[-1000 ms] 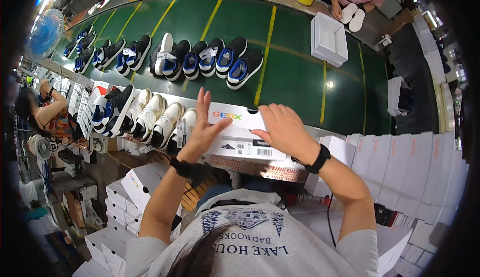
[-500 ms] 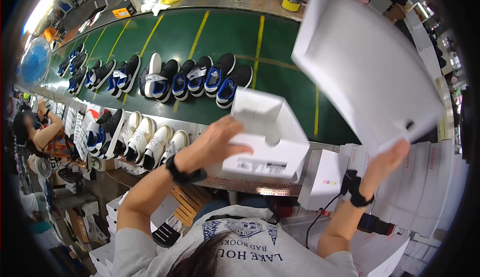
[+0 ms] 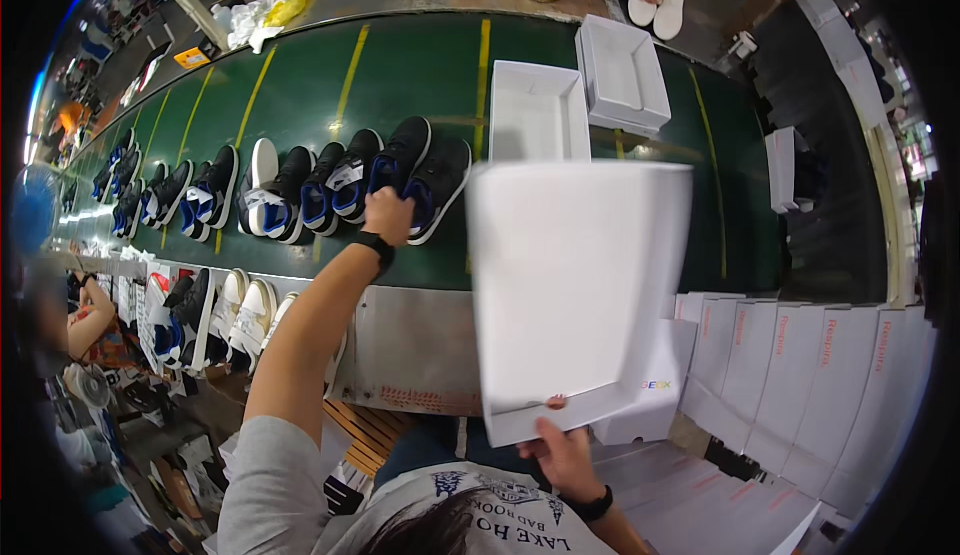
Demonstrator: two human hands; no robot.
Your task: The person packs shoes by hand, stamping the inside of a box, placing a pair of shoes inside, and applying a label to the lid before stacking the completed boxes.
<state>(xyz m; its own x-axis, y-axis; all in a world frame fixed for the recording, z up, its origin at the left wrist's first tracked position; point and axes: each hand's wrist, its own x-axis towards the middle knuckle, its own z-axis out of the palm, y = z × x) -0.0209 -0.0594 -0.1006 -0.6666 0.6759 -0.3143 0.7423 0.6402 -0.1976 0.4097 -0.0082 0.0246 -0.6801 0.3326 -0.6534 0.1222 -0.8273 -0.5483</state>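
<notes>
left hand [image 3: 388, 217] grips a black shoe [image 3: 436, 187] at its soft heel — right hand [image 3: 562, 452] pinches the near edge of a light, stiff white box lid [image 3: 575, 290].

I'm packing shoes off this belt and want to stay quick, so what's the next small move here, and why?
Probably lift the black and blue shoe off the green belt. The left hand is on its heel end, at the right end of the shoe row, while the right hand holds the white box lid up by its near edge. An open white box lies just beyond the shoe.
</notes>
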